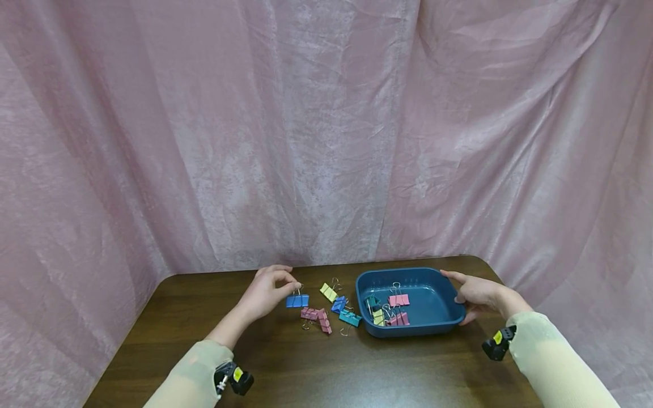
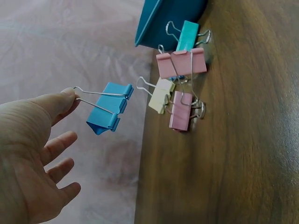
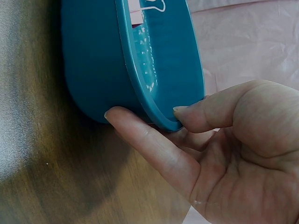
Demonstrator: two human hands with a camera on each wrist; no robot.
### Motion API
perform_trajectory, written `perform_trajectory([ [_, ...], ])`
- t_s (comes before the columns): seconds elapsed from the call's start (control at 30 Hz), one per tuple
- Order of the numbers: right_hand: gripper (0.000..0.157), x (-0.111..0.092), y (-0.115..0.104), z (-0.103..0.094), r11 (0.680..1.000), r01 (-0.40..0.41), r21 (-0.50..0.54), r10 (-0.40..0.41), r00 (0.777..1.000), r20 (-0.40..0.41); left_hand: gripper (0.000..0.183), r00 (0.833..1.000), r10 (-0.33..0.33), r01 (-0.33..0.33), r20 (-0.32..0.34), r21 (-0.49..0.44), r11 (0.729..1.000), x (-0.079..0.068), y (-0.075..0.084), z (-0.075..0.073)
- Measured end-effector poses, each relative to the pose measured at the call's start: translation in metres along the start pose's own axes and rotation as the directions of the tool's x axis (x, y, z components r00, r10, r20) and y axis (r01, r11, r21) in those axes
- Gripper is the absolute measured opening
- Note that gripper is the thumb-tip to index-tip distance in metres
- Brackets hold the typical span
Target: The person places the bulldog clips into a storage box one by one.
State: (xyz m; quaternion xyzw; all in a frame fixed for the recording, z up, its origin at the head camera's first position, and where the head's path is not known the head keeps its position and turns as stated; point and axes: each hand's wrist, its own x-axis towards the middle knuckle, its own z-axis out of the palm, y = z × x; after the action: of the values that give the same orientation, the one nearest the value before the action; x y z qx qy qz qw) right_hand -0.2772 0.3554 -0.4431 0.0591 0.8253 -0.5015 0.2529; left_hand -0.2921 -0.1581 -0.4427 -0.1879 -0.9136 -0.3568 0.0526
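My left hand (image 1: 270, 292) pinches a blue binder clip (image 2: 110, 108) by its wire handle between thumb and forefinger, the clip's body hanging clear of the table. In the left wrist view the other fingers of the left hand (image 2: 37, 154) are spread apart from it. At the right end of a dark blue tray (image 1: 415, 330), my right hand (image 1: 482, 294) grips the rim. The right wrist view shows the thumb of the right hand (image 3: 224, 135) over the rim and a finger against the outer wall. Inside the tray lie pink binder clips (image 1: 399, 300), a yellow one (image 1: 378, 317) and a dark green one (image 1: 373, 301).
Between the left hand and the tray, several binder clips lie on the wooden table (image 1: 306, 374): a yellow clip (image 1: 329, 292), a blue clip (image 1: 339, 304), a teal clip (image 1: 350, 317) and pink clips (image 1: 324, 321). A pink curtain (image 1: 306, 141) hangs behind the table's far edge.
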Motion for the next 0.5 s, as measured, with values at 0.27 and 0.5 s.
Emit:
perform_trajectory([
  [0.27,0.084,-0.001,-0.001,0.000,1.000,0.000,0.003,0.000,1.000,0.008,0.012,1.000,0.012,-0.012,0.001,-0.008,1.000,0.002,0.010,0.001],
  [0.5,0.084,-0.001,-0.001,-0.001,1.000,0.006,0.008,-0.007,1.000,0.016,0.013,0.999,0.035,-0.035,0.004,-0.014,0.999,0.004,0.021,0.002],
])
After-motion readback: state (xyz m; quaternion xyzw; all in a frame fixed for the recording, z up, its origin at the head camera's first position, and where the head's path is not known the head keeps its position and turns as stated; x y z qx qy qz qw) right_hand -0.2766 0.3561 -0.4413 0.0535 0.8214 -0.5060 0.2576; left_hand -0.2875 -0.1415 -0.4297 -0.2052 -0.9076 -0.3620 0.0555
